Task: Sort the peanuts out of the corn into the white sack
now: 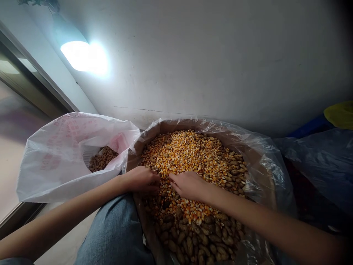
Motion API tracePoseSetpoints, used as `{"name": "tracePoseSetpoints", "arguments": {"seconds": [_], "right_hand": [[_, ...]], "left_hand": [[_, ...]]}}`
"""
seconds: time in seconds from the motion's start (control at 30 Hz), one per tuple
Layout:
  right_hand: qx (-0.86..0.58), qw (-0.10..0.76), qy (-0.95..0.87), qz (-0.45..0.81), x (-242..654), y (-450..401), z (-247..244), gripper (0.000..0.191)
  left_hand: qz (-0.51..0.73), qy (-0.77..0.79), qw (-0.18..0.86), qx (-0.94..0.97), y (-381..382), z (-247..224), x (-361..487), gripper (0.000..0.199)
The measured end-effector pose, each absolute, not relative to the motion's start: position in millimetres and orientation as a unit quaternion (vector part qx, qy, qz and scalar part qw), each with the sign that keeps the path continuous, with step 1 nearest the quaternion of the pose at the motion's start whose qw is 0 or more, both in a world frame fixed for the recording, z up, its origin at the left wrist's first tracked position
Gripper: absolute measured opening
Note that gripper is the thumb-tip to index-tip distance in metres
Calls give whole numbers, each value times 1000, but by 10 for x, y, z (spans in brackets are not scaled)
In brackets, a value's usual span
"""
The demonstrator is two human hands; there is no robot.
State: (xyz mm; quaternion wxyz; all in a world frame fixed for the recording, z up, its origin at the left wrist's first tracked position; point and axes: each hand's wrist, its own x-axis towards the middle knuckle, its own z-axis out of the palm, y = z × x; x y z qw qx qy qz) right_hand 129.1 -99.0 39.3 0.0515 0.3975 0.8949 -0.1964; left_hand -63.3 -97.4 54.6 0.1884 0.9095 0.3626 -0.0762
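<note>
Both my hands are over a large bag-lined container full of loose corn kernels (193, 151) and unshelled peanuts (204, 239). My left hand (143, 179) is closed near the container's left edge, knuckles up, its fingers curled toward the kernels. Facing it, a short gap away, my right hand (189, 185) is closed too, thumb and fingers drawn together just above the corn. Whatever either hand may hold is hidden. Clear plastic (264, 158) lines the container's rim. Peanuts lie thickest along the near and right sides, while corn fills the middle and back.
Left of the container, an open white woven sack (55, 162) has peanuts (102, 159) in it. A bright lamp (79, 55) shines by the wall (206, 66). Plastic sheeting (320, 162) and a yellow item (340, 114) are at right. My jeans-clad knee (116, 228) is close to the container.
</note>
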Motion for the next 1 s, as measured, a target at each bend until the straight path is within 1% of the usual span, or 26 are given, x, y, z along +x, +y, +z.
{"name": "tracePoseSetpoints", "arguments": {"seconds": [0.07,0.17,0.4,0.53,0.63,0.7,0.77,0.83,0.9,0.93,1.0], "right_hand": [[376,120,911,-122,1233,-1082,365,25],[368,165,911,-83,1127,-1192,291,31],[422,156,889,-88,1018,-1286,152,34],[425,172,881,-115,1028,-1291,154,40],[433,178,872,-143,1069,-1280,192,43],[448,157,864,-170,1131,-1236,240,40],[467,112,840,-253,1221,-1146,304,28],[469,71,766,-434,1325,-1016,372,16],[436,25,626,-645,1422,-877,435,11],[409,-7,549,-729,1462,-815,461,10],[350,-88,426,-829,1519,-724,497,9]], "left_hand": [[-119,321,143,928,-992,519,-610,21],[-150,291,101,939,-994,487,-568,20],[-152,262,44,952,-998,464,-526,16],[-145,246,45,957,-1005,445,-519,15],[-148,267,70,950,-1002,423,-519,16],[-149,291,124,937,-988,424,-529,18],[-122,320,221,913,-963,450,-546,20],[-64,349,374,857,-937,499,-567,21],[19,376,556,741,-918,553,-588,22],[65,383,637,666,-911,575,-599,22],[161,385,745,521,-901,606,-618,21]]}}
